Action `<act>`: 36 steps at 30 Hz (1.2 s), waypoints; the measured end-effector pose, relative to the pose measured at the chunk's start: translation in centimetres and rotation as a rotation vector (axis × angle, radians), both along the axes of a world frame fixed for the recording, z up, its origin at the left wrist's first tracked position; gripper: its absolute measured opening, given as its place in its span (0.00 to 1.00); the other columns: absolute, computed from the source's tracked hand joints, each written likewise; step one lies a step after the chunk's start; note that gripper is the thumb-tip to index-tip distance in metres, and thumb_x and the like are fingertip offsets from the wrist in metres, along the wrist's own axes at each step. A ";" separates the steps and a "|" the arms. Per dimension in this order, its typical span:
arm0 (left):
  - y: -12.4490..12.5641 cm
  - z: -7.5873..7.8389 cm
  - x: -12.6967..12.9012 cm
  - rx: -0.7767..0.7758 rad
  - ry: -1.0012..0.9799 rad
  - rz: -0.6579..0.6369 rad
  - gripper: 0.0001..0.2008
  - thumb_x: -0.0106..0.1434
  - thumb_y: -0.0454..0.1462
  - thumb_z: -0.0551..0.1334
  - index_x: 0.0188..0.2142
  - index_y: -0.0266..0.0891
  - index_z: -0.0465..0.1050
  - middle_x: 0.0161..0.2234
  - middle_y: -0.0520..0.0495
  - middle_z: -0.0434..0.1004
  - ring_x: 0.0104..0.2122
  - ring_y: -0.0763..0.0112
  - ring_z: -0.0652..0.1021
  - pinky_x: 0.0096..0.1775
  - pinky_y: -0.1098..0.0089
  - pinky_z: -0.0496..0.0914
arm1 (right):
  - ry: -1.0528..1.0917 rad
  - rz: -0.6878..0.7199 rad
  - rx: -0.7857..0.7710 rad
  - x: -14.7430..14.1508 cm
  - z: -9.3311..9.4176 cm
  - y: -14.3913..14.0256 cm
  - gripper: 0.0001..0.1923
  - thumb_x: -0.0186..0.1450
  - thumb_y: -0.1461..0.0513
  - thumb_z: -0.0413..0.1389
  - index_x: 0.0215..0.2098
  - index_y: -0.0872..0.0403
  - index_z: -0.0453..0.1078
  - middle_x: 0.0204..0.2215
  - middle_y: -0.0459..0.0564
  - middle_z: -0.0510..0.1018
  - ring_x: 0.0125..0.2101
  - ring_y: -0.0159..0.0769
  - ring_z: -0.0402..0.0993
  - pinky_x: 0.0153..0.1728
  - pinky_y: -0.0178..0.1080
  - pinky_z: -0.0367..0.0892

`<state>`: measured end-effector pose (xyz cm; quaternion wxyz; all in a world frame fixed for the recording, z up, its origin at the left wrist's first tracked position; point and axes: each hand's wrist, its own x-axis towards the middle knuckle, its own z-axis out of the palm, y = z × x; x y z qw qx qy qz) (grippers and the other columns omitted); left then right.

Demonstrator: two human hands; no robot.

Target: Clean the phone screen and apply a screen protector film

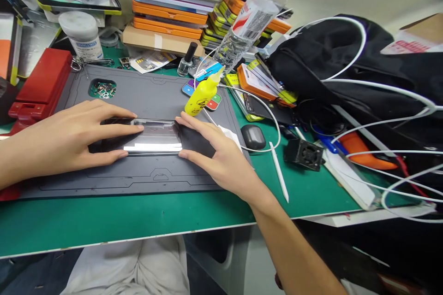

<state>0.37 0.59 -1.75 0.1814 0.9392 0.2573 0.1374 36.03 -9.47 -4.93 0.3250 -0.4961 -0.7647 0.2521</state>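
Observation:
A dark smartphone [157, 137] with a glossy, reflective face lies flat on the grey work mat [114, 179]. My left hand [81, 133] spans its left end, with the thumb at the near edge, one finger across the face and another at the far edge. At the right end, my right hand [221, 159] grips it between the thumb on the near edge and fingers on the far edge. Just beyond my right fingertips a yellow squeeze bottle [200, 97] stands tilted. Both palms cover parts of the phone's ends.
A red tool [43, 83] lies left, near a white paste jar [81, 37]. Orange cases [173, 9] are stacked behind. To the right are a black earbud case [253, 137], a white stylus [278, 173], a small fan [304, 154] and looping white cable [363, 37].

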 end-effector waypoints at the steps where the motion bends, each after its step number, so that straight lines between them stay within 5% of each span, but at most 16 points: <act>1: 0.0 0.0 0.0 0.005 -0.003 -0.006 0.27 0.78 0.56 0.68 0.75 0.72 0.79 0.72 0.51 0.80 0.67 0.39 0.81 0.77 0.39 0.70 | -0.001 0.001 0.001 0.0 0.0 0.0 0.37 0.80 0.58 0.67 0.84 0.46 0.67 0.77 0.51 0.78 0.78 0.49 0.73 0.81 0.56 0.65; 14: 0.0 0.5 -0.2 0.140 0.025 -0.077 0.28 0.83 0.56 0.65 0.79 0.71 0.74 0.72 0.50 0.81 0.63 0.42 0.84 0.70 0.43 0.78 | -0.017 -0.022 -0.016 -0.1 -0.1 0.0 0.33 0.80 0.58 0.67 0.81 0.45 0.72 0.77 0.48 0.77 0.78 0.48 0.73 0.81 0.55 0.66; 21: -0.3 1.2 -0.1 0.229 0.065 -0.111 0.26 0.87 0.54 0.60 0.79 0.60 0.76 0.72 0.45 0.80 0.63 0.47 0.84 0.70 0.46 0.79 | 0.036 -0.033 -0.061 -0.2 0.1 0.1 0.34 0.78 0.58 0.70 0.80 0.45 0.74 0.76 0.46 0.78 0.77 0.47 0.73 0.82 0.53 0.65; 36: -0.1 1.1 -0.2 0.218 0.065 -0.121 0.28 0.86 0.54 0.63 0.81 0.64 0.72 0.74 0.48 0.79 0.64 0.47 0.83 0.70 0.45 0.79 | 0.023 -0.043 -0.035 -0.2 0.1 0.1 0.33 0.78 0.59 0.71 0.79 0.45 0.75 0.75 0.47 0.80 0.76 0.47 0.75 0.81 0.51 0.67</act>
